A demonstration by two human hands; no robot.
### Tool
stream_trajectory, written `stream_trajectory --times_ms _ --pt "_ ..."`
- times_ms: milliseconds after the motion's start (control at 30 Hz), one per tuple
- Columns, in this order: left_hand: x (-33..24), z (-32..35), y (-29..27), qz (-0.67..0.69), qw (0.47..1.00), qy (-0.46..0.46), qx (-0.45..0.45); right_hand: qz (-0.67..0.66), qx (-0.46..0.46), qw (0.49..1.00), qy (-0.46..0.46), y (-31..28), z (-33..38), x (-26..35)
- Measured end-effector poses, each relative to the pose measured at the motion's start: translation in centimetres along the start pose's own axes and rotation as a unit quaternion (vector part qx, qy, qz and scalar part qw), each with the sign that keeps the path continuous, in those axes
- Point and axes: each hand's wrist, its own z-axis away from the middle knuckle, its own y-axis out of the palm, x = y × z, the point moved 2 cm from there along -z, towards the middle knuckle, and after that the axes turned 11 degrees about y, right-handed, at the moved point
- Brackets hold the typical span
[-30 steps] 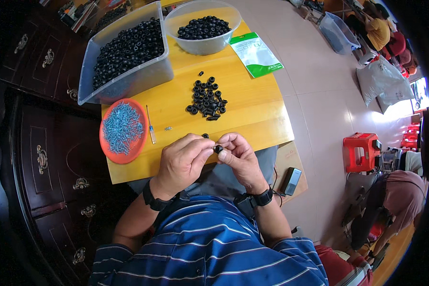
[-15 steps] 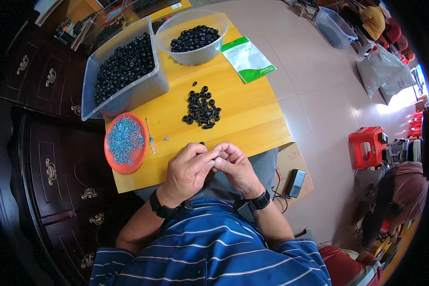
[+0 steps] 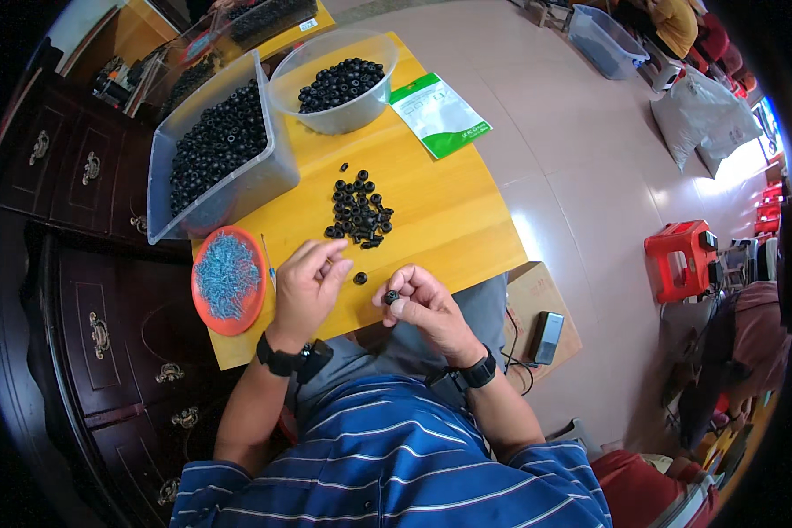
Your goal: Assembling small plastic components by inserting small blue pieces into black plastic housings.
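Between the thumb and fingers of my right hand [image 3: 423, 304] is a small round black plastic part [image 3: 392, 297], over the table's near edge. My left hand [image 3: 306, 286] hovers above the yellow table [image 3: 449, 220], its thumb apart from its half-bent fingers and nothing visible in them. A single black part [image 3: 360, 278] lies between the two hands. Just beyond is a loose pile of black parts [image 3: 358, 211]. An orange-red plate [image 3: 257, 304] of small silvery screws [image 3: 227, 275] sits left of my left hand. Beside it, a thin screwdriver [image 3: 271, 271] is partly hidden by that hand.
A rectangular clear bin [image 3: 282, 167] and a round clear tub [image 3: 348, 116], both with many black parts, stand at the back. A green and white packet [image 3: 440, 114] lies at the table's right. Dark drawers [image 3: 88, 308] flank the left; a red stool [image 3: 680, 261] stands right.
My hands have parted. My left hand has moved left and up, away from the right, which keeps the black part. The lone black part on the table shows more fully.
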Motion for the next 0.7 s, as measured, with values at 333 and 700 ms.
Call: stream_trajectory --times_ms 333,700 --pt "2.3 -1.0 2.5 -0.134 0.988 0.013 0.074 -0.028 -0.051 0.998 -0.034 -0.7 -0.1 -0.8" --pt "2.7 -1.5 2.9 -0.154 0.984 0.076 0.036 -0.038 -0.052 0.997 -0.038 -0.3 -0.4 -0.5"
